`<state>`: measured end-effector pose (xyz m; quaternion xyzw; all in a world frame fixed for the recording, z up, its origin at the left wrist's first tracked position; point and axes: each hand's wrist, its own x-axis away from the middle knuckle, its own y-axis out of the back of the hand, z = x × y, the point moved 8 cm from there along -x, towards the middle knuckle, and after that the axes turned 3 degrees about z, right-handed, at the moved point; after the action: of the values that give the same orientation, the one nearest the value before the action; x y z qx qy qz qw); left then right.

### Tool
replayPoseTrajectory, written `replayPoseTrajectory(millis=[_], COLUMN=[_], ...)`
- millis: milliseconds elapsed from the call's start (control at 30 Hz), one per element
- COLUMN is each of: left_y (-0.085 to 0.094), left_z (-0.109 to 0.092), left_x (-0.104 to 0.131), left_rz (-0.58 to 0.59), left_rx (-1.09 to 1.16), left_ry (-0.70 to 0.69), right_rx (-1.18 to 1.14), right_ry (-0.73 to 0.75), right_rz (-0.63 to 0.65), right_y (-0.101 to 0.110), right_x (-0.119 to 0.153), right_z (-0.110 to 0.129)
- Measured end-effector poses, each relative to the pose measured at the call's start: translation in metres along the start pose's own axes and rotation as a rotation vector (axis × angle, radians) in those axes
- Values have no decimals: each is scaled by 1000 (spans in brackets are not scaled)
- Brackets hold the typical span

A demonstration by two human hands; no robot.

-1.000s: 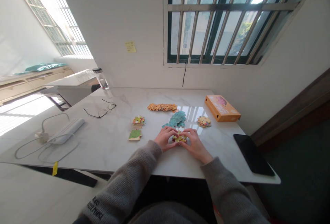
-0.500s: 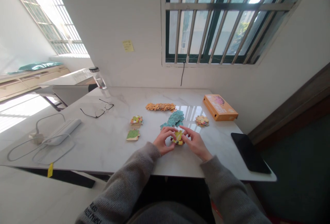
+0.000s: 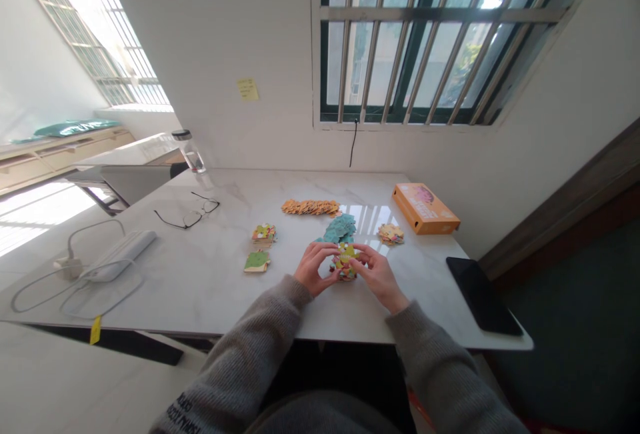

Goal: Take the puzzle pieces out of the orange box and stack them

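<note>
My left hand (image 3: 315, 270) curls around the left side of a small stack of colourful jigsaw puzzle pieces (image 3: 346, 275), thumb low and fingers at the far edge. My right hand (image 3: 377, 277) pinches a yellow-green puzzle piece (image 3: 346, 255) from the right, just above that stack. The left fingertips also reach its upper edge. Directly beyond my hands lies a heap of blue-backed puzzle pieces (image 3: 340, 227). To the left are a green-topped piece stack (image 3: 257, 261) and a multicoloured stack (image 3: 263, 233).
An orange row of pieces (image 3: 311, 207) lies farther back. On the right are a pale pile of pieces (image 3: 391, 234), an orange box (image 3: 426, 209) and a black tablet (image 3: 483, 295). Glasses (image 3: 193, 218), a power strip (image 3: 120, 257) with cables and a bottle (image 3: 190, 152) occupy the left.
The yellow-green piece now sits slightly higher and farther from me, lifted off the stack, which shows more of its colourful top. Both hands have shifted only slightly.
</note>
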<state>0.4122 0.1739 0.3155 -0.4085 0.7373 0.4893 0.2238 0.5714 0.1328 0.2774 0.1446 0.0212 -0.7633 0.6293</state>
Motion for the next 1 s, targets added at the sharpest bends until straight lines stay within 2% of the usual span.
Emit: replayPoseTrajectory(millis=[100, 167, 233, 333, 400, 467, 600, 667, 767, 1000], left_y=[2, 3, 2, -4, -7, -10, -13, -13, -12, -12], left_z=[3, 3, 4, 14, 24, 30, 32, 32, 31, 27], left_x=[-1, -1, -1, 4, 8, 10, 11, 10, 9, 7], left_rz=[12, 28, 51, 82, 87, 86, 97, 94, 90, 121], left_rx=[52, 85, 110, 124, 118, 96, 34, 20, 15, 5], left_ry=[47, 69, 81, 154, 223, 246, 193, 181, 184, 186], right_rx=[267, 364, 405, 475, 542, 612, 813, 890, 950, 1004], right_ry=[187, 303, 369, 411, 403, 367, 260, 225, 220, 133], right_rz=[-8, 16, 27, -24, -95, -232, -406, -445, -426, -404], right_y=[1, -2, -4, 4, 21, 52, 117, 141, 155, 154], right_x=[3, 7, 10, 8, 1, -9, -30, -38, -44, -47], right_z=[21, 32, 36, 34, 27, 18, -8, -19, -33, -48])
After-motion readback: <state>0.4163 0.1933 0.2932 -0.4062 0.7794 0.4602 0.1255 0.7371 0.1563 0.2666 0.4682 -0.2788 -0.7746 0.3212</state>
